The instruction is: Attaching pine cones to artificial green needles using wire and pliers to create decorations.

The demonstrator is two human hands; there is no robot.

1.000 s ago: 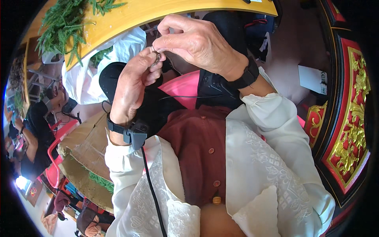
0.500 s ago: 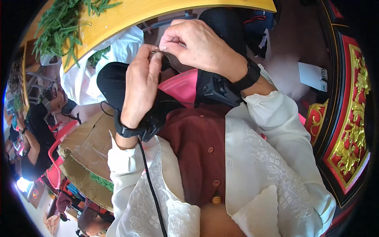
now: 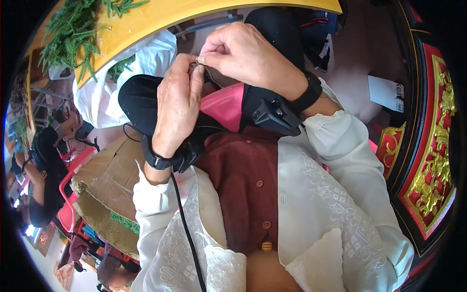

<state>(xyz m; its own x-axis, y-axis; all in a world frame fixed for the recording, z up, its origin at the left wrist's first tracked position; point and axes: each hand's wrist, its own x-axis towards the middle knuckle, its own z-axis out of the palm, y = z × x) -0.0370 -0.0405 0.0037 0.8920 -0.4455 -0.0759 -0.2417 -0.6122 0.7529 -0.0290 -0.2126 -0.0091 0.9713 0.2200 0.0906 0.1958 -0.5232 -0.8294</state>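
Observation:
Above my lap, both hands meet with their fingertips together. My left hand [image 3: 179, 102] is closed, its thumb and forefinger pinching a small brownish piece [image 3: 193, 67] that is mostly hidden between the fingers. From the right, my right hand [image 3: 248, 53] pinches at the same spot with thumb and forefinger, the other fingers curled in. Whatever its fingertips grip is too small to make out. Just below the hands, a pink plastic surface [image 3: 224, 107] shows between my knees.
Green artificial sprigs [image 3: 73, 39] lie on the yellow table [image 3: 155, 14] ahead. Below its edge hangs a white plastic bag [image 3: 102, 97] with greenery inside. A cardboard box [image 3: 109, 170] stands at left, near people. On the right is a red-and-gold carved panel [image 3: 430, 160]; a white box [image 3: 384, 92] lies on the floor.
My hands have shifted slightly to the right, still pinched together. My right wrist has turned a little. At far left, another person's arm has moved.

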